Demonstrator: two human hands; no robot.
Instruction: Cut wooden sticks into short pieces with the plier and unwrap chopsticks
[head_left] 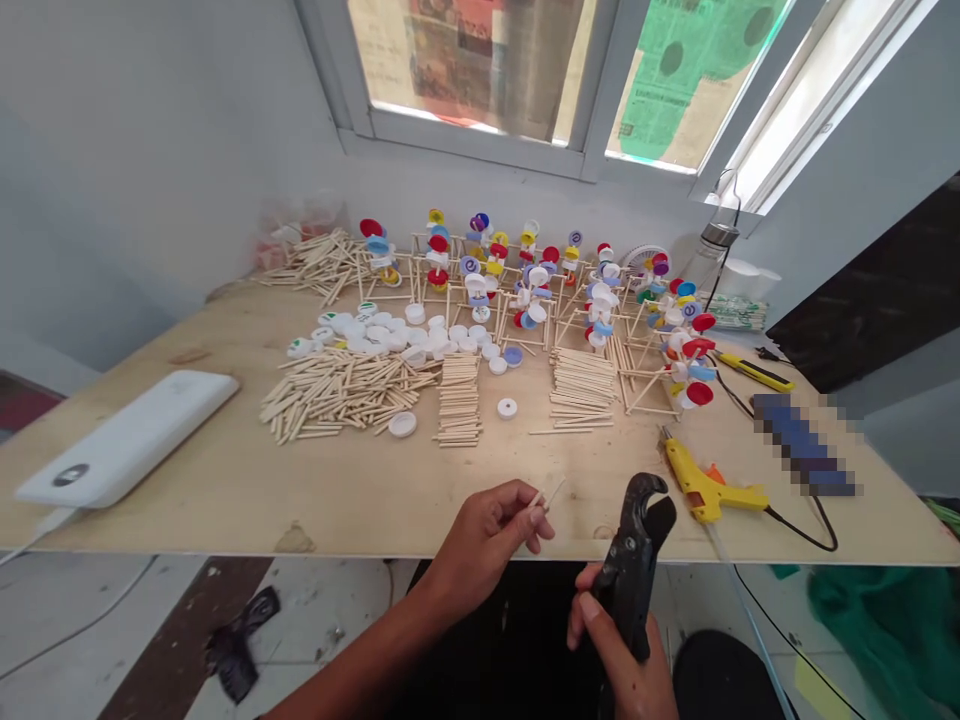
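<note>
Left hand [487, 535]: pinching thin wooden sticks [555, 492] | Right hand [639, 685]: wrapped around black cutter [628, 565] | Yellow glue gun [699, 490]: beyond right hand, rightward

No wording can be read; the print [626, 130] on the green sheet [664, 105] and the emblem [71, 475] on the white power bank [150, 425] are blurred.

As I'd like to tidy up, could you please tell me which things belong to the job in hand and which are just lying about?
Likely the job's:
black cutter, right hand
wooden stick, left hand
stick piles
plastic caps
yellow glue gun
stick-and-cap models

Probably just lying about:
white cabled device
silver-lidded bottle
green material
</note>
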